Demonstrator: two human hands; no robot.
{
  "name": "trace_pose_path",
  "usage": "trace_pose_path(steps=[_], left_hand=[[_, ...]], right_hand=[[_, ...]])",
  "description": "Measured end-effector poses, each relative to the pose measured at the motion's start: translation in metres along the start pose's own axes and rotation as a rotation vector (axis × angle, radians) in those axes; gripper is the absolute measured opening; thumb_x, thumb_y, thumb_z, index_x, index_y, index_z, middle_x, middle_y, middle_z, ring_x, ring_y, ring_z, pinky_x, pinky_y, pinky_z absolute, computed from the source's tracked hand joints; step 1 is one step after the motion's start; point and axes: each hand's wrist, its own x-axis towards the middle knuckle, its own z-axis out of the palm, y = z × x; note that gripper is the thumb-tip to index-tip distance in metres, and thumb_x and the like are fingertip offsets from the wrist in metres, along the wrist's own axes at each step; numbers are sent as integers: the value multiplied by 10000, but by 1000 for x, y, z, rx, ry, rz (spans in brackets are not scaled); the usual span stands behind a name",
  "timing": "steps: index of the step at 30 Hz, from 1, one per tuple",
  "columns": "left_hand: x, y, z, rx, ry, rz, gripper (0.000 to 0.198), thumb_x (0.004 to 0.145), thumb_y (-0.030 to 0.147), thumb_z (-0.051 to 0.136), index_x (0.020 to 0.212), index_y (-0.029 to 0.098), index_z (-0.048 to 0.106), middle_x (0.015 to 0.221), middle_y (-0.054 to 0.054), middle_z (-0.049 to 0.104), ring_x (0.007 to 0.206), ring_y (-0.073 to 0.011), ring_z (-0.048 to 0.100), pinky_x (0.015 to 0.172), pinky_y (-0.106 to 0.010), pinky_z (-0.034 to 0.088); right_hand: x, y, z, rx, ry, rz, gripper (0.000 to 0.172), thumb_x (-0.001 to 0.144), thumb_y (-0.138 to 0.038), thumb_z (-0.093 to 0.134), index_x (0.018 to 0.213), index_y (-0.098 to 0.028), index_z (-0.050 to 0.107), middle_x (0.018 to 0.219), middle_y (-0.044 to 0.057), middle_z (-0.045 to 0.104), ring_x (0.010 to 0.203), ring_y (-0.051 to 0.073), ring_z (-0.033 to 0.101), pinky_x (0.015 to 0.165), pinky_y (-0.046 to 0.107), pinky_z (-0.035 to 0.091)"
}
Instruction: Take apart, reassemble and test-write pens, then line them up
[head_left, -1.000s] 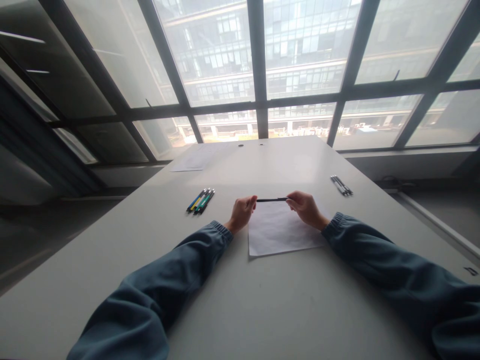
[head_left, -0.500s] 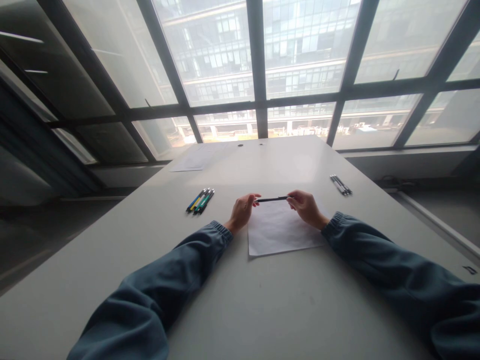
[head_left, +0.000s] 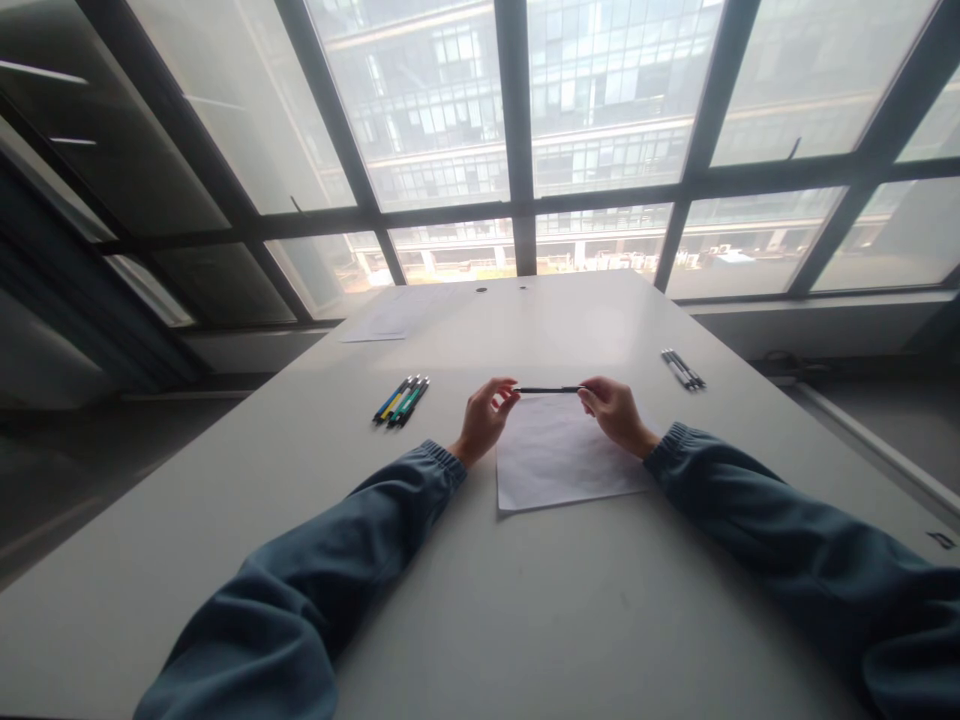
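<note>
A thin black pen (head_left: pixel 547 390) is held level above the far edge of a white sheet of paper (head_left: pixel 559 455). My left hand (head_left: pixel 486 415) pinches the pen's left end with curled fingers. Its right end sits in the closed fingertips of my right hand (head_left: pixel 611 408). Both hands hover just over the white table (head_left: pixel 480 600), with blue sleeves running back toward me.
Several coloured pens (head_left: pixel 402 401) lie in a row to the left of my hands. A small bundle of dark pens (head_left: pixel 682 369) lies at the right. Another sheet of paper (head_left: pixel 390 320) rests at the far left end. Big windows stand beyond the table.
Both hands have lifted the pen slightly and moved it a little away from me. The left fingers loosened briefly, then closed on the pen's end again.
</note>
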Motion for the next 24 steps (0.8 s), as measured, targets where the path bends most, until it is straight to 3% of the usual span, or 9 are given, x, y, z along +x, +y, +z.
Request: trace_pose_path(steps=[5,11,24], left_hand=[[0,-1,1,25,26,55,136,938,312,634,930,189,694,861,-36,739,739,-144,676,646,-248,524],[0,-1,1,41,21,37,138,935,313,637,915,189,695,844,-34,745,747,-156,684,654,-265,523],[0,5,-3,57,-58,-27,363,983,441,533,773,178,669,706,-20,704,664,-147,647,648,-262,490]], right_hand=[[-1,-8,1,1,6,10,372,814,-520,691,823,-149,670,537,-23,556,483,122,493,498,272,429],[-1,-5,0,13,7,8,348,820,-498,694,834,-151,670,544,-21,560,487,122,495,500,272,426],[-2,-4,0,24,-1,-5,301,826,-449,696,843,-149,672,537,-27,552,487,122,495,496,267,419]])
